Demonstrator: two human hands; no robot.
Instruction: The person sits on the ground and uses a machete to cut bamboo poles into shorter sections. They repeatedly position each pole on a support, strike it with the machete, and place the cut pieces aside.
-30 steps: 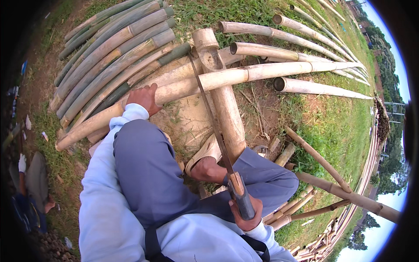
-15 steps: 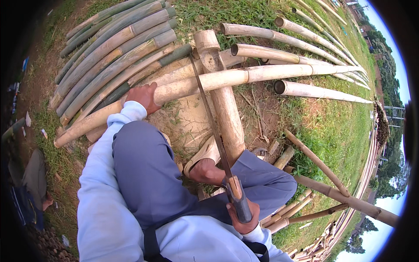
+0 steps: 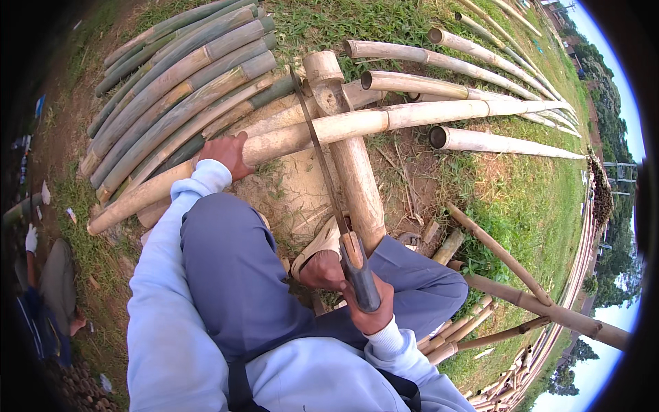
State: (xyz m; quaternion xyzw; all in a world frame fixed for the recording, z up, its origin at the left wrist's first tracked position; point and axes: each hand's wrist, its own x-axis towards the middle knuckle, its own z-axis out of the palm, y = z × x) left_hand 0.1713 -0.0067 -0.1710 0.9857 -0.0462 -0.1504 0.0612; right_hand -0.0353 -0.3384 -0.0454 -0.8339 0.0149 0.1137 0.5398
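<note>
A row of long green-and-brown bamboo poles (image 3: pixel 185 89) lies beyond the left hand, and hollow tan bamboo poles (image 3: pixel 412 53) fan out over the grass at upper right. A leaning brown bamboo frame (image 3: pixel 549 312) stands at right; another person (image 3: pixel 58 288) is at the lower left rim. A thick tan bamboo post (image 3: pixel 362 185) with a scooped notch near its top stands just beside the blade, and a foot in a beige slipper (image 3: pixel 318 242) is near it. The smooth, pale, ringed bamboo pole (image 3: pixel 419 118) crosses the post below the notch. The left hand (image 3: pixel 226 155), arm stretched forward, clasps this pole; the right hand (image 3: pixel 371 305), elbow bent, is closed round the black-and-wood handle of a long, dark-bladed handsaw (image 3: pixel 324 168), its blade slanting across the pole.
</note>
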